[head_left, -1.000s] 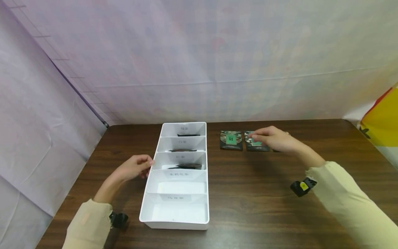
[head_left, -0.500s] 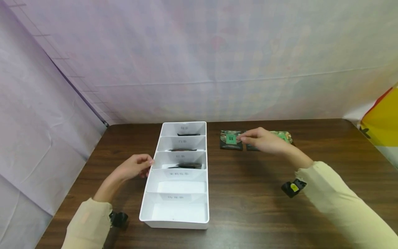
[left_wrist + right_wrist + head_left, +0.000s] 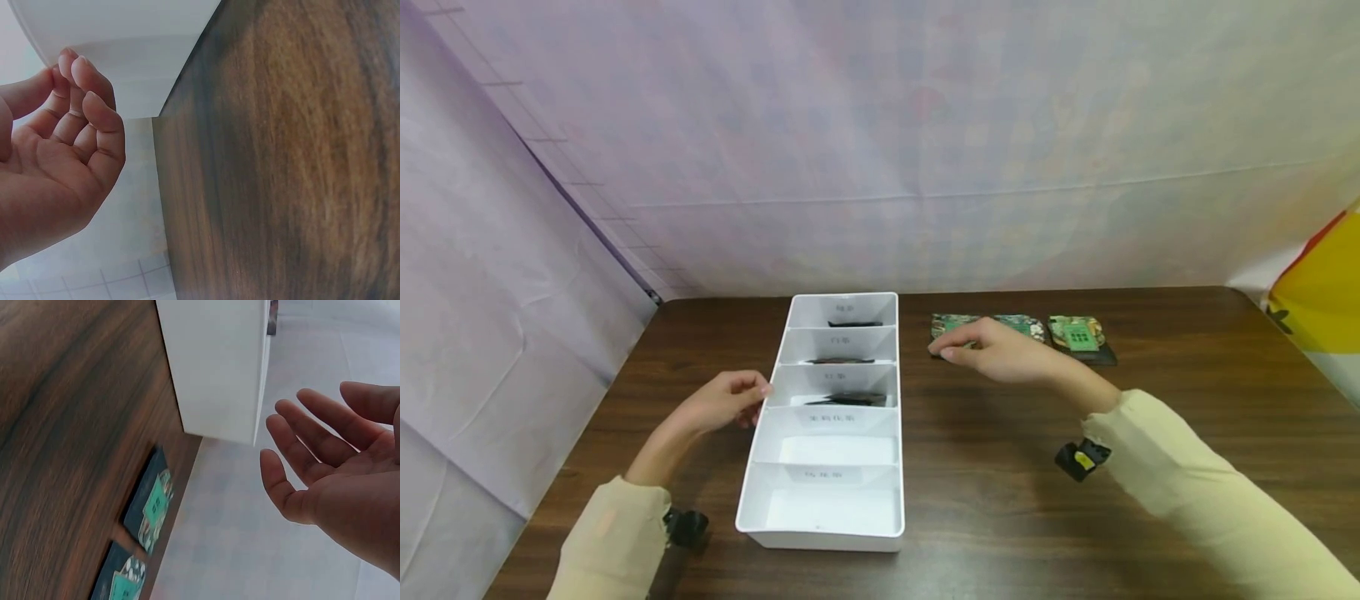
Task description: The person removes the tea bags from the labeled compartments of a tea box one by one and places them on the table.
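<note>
A white storage box (image 3: 818,542) with several labelled compartments stands on the table. Dark packets lie in its three far compartments, among them a black packet (image 3: 856,400) in the third. At the box's left side, my left hand (image 3: 722,402) pinches the rim between thumb and curled fingers; the left wrist view shows this hand (image 3: 69,137) against the white wall. My right hand (image 3: 1003,352) hovers right of the box with nothing in it, its fingers loosely bent in the right wrist view. It partly hides two of the flat tea packets with green labels; a third packet (image 3: 1078,339) lies to their right.
The brown wooden table (image 3: 1000,517) runs back to a pale cloth curtain (image 3: 925,167). More white cloth (image 3: 460,333) hangs along the left. A yellow and red cloth (image 3: 1322,283) hangs at the far right.
My right hand has moved left across the row of packets, uncovering the rightmost one and covering part of the two others. The left hand and the box have stayed in place.
</note>
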Tool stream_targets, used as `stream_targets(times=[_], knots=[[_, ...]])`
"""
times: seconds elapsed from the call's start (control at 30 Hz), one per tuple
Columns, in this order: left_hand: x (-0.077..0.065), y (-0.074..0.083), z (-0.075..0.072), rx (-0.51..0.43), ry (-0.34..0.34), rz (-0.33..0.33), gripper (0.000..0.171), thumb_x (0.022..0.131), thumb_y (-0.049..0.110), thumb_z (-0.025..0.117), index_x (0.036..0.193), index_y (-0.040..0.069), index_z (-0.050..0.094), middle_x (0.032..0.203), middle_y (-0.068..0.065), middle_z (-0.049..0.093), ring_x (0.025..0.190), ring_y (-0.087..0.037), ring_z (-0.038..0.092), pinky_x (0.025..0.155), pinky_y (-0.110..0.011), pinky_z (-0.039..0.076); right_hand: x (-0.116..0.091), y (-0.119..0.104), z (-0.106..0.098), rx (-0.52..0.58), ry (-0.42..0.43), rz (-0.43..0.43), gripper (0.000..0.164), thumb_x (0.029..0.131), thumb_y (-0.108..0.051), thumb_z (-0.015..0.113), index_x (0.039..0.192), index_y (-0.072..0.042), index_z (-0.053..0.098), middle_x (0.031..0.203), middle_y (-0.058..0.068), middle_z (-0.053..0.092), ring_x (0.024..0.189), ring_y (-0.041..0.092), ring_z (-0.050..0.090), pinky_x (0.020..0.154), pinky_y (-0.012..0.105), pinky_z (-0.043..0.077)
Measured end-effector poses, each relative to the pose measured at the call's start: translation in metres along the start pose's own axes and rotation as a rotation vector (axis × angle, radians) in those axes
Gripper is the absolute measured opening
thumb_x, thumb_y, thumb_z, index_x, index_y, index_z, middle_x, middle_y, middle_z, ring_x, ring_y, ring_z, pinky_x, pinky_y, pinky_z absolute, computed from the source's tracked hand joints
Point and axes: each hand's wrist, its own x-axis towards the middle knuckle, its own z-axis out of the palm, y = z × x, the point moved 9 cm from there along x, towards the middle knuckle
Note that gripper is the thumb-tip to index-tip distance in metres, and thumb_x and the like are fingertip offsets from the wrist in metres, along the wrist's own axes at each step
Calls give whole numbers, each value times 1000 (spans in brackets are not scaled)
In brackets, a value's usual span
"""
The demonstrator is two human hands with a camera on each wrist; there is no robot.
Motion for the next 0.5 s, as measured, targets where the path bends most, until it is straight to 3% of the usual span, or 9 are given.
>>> stream_targets(times=[0.5], knots=[[0,-1,0,5,0,-13,19,94,6,47,88,-12,51,64,-8,51,59,-16,50,52,-27,41,10,-31,34,-5,-53,-171,24,93,-7,48,113,0,61,117,13,59,111,27,52,91,40,41]])
